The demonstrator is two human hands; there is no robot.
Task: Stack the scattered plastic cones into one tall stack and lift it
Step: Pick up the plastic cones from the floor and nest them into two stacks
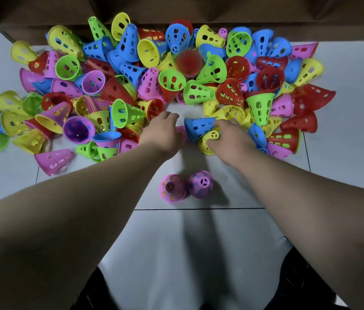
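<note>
Several perforated plastic cones in red, blue, yellow, green and pink lie in a wide pile (172, 81) on the floor ahead. My left hand (160, 133) reaches down at the pile's near edge, fingers curled over a pink cone (182, 130) that is mostly hidden under it. My right hand (232, 137) grips a yellow cone (209, 143) lying on its side, thumb across its narrow end. Its fingertips touch the tip of a blue cone (199, 128) lying between the hands. Two pink cone stacks (173, 187) (201, 184) stand side by side nearer to me.
White floor tiles (199, 231) stretch between the pile and my dark-clothed knees (301, 285). A brown wooden cabinet base (199, 10) runs behind the pile. A lone pink cone (53, 161) lies at the left near edge.
</note>
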